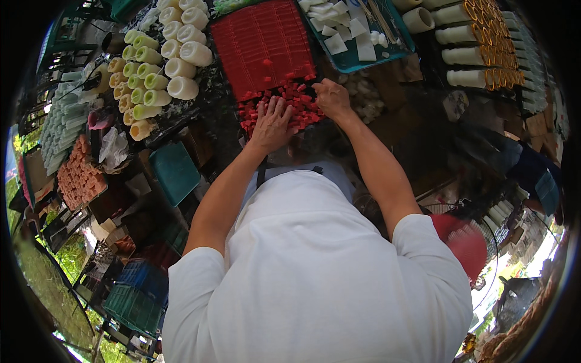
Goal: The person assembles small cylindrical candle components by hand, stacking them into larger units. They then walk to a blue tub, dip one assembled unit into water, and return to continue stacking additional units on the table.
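Observation:
A large red slab (263, 45), scored with a grid of lines, lies in front of me, and its near edge breaks up into loose red chunks (305, 109). My left hand (273, 126) rests on these chunks at their near side, palm down with the fingers spread. At the right edge of the red pieces is my right hand (333, 97), its fingers curled in; whatever they may hold is hidden. One small red piece (267, 62) sits on top of the slab.
Left of the slab stand white hollow cylinders (183, 70) and smaller yellow-green ones (156, 81). A teal tray (387, 55) with white pieces lies at the far right, beside white cylinders with orange rings (466, 78). Pink chunks (82, 175) and a green tray (174, 172) are at left.

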Tool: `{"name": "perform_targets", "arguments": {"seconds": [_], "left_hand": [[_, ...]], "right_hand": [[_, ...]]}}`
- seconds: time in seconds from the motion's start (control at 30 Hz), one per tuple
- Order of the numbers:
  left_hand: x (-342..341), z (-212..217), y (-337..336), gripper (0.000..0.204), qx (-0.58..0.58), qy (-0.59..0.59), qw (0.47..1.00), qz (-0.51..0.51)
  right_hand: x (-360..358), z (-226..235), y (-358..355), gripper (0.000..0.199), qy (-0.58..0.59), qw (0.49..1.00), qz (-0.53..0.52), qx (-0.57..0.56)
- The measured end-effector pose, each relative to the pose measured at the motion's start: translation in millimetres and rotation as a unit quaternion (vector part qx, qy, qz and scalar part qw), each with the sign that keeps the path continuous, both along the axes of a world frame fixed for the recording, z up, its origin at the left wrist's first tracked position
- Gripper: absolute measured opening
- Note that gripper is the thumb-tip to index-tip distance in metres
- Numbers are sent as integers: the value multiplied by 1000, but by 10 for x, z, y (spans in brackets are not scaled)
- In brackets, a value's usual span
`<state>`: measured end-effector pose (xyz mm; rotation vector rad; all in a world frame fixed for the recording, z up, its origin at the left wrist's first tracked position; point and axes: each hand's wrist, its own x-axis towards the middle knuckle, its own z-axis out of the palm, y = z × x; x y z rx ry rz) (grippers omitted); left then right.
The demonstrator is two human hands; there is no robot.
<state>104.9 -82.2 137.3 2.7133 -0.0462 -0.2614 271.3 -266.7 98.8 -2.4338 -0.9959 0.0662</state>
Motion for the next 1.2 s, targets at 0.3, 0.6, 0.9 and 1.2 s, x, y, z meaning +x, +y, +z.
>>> {"name": "perform_targets", "arguments": {"seconds": [0.3,0.6,0.9,1.2], "left_hand": [[-89,26,124,63,15,-29,999,38],[-154,-50,187,65,34,-12,997,75],[-200,8,171,64,29,3,997,75],[-264,-38,248,61,20,-21,996,88]], "right_hand": [[54,159,160,16,29,997,65,-11],[256,268,254,15,-30,992,92,-82],[190,147,578,17,-2,989,131,-70],[149,333,557,18,47,982,155,-92]]}}
